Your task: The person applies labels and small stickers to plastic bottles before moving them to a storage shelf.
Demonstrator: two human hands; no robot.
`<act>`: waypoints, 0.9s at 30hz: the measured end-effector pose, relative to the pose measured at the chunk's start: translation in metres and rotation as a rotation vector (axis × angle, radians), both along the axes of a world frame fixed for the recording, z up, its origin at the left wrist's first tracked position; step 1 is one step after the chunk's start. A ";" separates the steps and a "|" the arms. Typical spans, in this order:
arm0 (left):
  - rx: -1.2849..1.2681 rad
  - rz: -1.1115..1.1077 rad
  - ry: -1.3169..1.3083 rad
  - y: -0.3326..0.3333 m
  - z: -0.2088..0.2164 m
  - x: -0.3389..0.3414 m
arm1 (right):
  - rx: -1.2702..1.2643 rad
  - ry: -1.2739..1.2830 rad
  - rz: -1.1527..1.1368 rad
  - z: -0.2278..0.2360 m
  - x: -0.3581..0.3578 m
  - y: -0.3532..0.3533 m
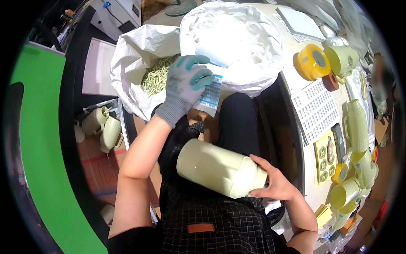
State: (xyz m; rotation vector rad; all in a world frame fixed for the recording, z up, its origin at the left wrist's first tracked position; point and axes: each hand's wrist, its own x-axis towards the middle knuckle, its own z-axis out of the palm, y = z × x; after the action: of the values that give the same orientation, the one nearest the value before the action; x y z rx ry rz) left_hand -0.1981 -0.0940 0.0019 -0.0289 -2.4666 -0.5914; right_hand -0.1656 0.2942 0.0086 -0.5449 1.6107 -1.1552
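Observation:
My left hand (188, 78), in a grey knitted glove with teal fingertips, pinches a small white-and-blue printed packet (210, 98). It is above the gap between two white sacks, with the packet hanging below the fingers. Across my lap lies a pale green plastic vessel (215, 167), a jug or flask body, tilted on its side with the wide end to the left. My bare right hand (275, 180) grips its narrower end, thumb and fingers around the rim. Its inside is turned away from view.
One white sack (127, 63) holds many thin pale green sticks (157, 76); the other sack (270, 51) holds white rings. To the right, a table carries yellow tape (313, 62), label sheets (315, 108) and a green jug (357, 127). Several green vessels (111, 133) sit in a box at left.

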 end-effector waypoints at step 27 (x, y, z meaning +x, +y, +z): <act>0.969 0.497 -0.709 0.023 0.010 0.230 | -0.201 0.895 -0.113 -0.066 0.078 -0.033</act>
State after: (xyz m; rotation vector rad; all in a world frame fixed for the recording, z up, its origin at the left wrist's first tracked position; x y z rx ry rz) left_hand 0.0318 -0.0707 0.0116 1.3118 -2.3420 -1.6807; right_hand -0.0872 0.2608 -0.0573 -1.2358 2.3004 -1.2415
